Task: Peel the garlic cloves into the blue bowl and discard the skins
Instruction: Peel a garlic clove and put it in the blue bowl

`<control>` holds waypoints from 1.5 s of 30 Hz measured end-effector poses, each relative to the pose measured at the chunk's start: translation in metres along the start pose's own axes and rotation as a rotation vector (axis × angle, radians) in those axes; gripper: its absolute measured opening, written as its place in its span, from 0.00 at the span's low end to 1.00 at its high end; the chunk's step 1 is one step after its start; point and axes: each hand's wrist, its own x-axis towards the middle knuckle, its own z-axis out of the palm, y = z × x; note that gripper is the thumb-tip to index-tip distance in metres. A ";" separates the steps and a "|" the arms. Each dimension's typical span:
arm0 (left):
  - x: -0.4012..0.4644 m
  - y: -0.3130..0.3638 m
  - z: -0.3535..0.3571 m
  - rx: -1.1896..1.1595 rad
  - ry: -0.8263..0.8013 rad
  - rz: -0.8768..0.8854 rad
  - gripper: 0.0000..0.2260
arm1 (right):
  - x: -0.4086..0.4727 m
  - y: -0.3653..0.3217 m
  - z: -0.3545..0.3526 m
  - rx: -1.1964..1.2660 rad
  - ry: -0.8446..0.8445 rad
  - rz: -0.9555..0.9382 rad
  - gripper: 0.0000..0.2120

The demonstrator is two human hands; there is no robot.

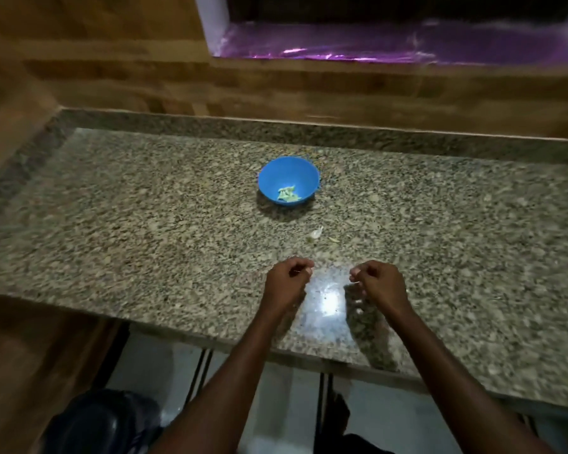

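A blue bowl [288, 179] stands on the granite counter [145, 224] and holds a few pale greenish garlic pieces [288, 194]. Loose garlic skins [316, 233] lie on the counter just in front of the bowl. My left hand [287, 278] hovers near the counter's front edge with curled fingers, pinching a small pale bit that looks like a garlic clove. My right hand [376, 280] is a short gap to its right, its fingers also curled around a pale scrap that looks like skin. Both bits are blurred and tiny.
A wooden wall rises behind the counter, with a purple-lined ledge [391, 44] at the upper right. A bright light reflection [328, 299] sits between my hands. Below the front edge are the floor and a dark object [102, 421] at the lower left.
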 end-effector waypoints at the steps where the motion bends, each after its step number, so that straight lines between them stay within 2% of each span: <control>1: 0.006 -0.004 0.007 0.111 0.015 0.043 0.07 | 0.011 0.009 -0.004 -0.044 0.019 0.000 0.04; 6: 0.026 -0.028 0.029 0.728 -0.020 0.256 0.18 | 0.047 0.021 -0.009 -0.399 0.167 -0.131 0.00; 10: 0.022 -0.030 0.036 0.951 -0.065 0.297 0.25 | 0.060 0.020 -0.008 -0.535 0.182 -0.166 0.08; 14: 0.030 -0.028 0.027 0.983 -0.035 0.318 0.25 | 0.074 0.018 0.001 -0.573 0.141 -0.294 0.07; 18: 0.061 -0.023 0.003 1.033 -0.001 0.256 0.32 | 0.088 -0.001 0.020 -0.565 0.060 -0.397 0.06; 24: 0.101 -0.015 -0.017 1.121 -0.125 0.158 0.44 | 0.114 -0.025 0.045 -0.622 0.028 -0.411 0.01; 27: 0.103 -0.011 -0.015 1.151 -0.115 0.146 0.45 | 0.126 -0.044 0.046 -0.488 0.102 -0.354 0.04; 30: 0.099 -0.010 -0.012 1.141 -0.116 0.136 0.45 | 0.138 -0.084 0.054 -0.354 0.134 -0.389 0.06; 35: 0.098 -0.005 -0.015 1.143 -0.132 0.122 0.44 | 0.156 -0.154 0.089 -0.326 0.067 -0.499 0.04; 38: 0.099 -0.005 -0.018 1.149 -0.149 0.150 0.43 | 0.162 -0.164 0.100 -0.326 0.046 -0.448 0.07; 42: 0.100 -0.010 -0.024 1.119 -0.150 0.182 0.42 | 0.142 -0.135 0.081 -0.312 0.182 -0.402 0.08; 45: 0.103 -0.011 -0.029 1.079 -0.189 0.165 0.41 | 0.123 -0.092 0.069 -0.405 0.168 -0.219 0.13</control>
